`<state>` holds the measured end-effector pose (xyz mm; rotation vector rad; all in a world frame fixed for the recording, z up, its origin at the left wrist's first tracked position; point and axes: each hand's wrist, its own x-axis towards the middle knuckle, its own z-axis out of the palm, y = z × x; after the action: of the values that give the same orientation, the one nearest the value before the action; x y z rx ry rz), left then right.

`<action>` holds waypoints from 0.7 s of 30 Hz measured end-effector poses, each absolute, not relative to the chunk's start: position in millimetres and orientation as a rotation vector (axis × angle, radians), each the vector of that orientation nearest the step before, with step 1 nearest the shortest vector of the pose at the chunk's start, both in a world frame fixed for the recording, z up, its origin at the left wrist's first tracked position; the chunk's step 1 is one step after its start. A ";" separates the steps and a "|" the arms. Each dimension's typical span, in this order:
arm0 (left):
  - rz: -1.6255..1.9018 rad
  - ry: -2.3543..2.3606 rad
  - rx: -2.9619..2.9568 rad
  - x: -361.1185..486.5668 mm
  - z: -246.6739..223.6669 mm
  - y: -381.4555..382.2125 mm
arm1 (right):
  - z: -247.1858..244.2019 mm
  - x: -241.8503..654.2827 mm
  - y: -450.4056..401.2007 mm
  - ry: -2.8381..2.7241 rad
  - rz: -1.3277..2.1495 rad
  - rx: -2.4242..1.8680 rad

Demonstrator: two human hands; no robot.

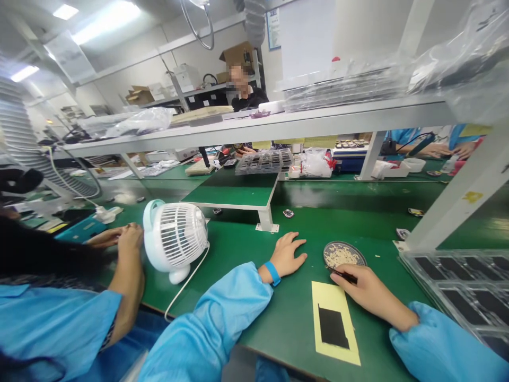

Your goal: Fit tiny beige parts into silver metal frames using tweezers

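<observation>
My left hand (284, 255) rests on the green bench (294, 313) with its fingers spread and nothing in them. A blue band (272, 273) circles that wrist. Dark tweezers (345, 275) are pinched in my right hand (368, 289), their tip at the near rim of a round grey dish (361, 258). Many small pale pieces (339, 254) lie in the dish. Just below, a yellow sheet (338, 356) lies flat, bearing a black rectangular piece (333, 326). Whether the tweezers grip anything is too small to tell.
A white fan (178, 236) stands left of my left arm, its cord crossing the bench. Beyond it are a co-worker's hands (129, 236). Clear trays (449, 286) with dark pieces lie at right. A low green stand (238, 191) and a shelf post (457, 180) rise ahead.
</observation>
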<state>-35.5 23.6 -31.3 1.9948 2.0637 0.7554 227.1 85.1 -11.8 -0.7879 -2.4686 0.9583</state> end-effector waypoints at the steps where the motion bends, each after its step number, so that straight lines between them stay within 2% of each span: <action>1: 0.753 2.063 1.997 -35.3 -31.1 23.5 | -11.8 227.5 85.2 -2.469 0.961 -0.789; 21: 0.688 2.065 2.037 -36.6 -32.1 24.1 | -10.5 232.7 82.2 -2.519 0.951 -0.724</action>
<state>-36.6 24.1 -32.1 2.0373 2.0646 0.6883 232.7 82.2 -10.5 -0.7243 -2.5189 0.9512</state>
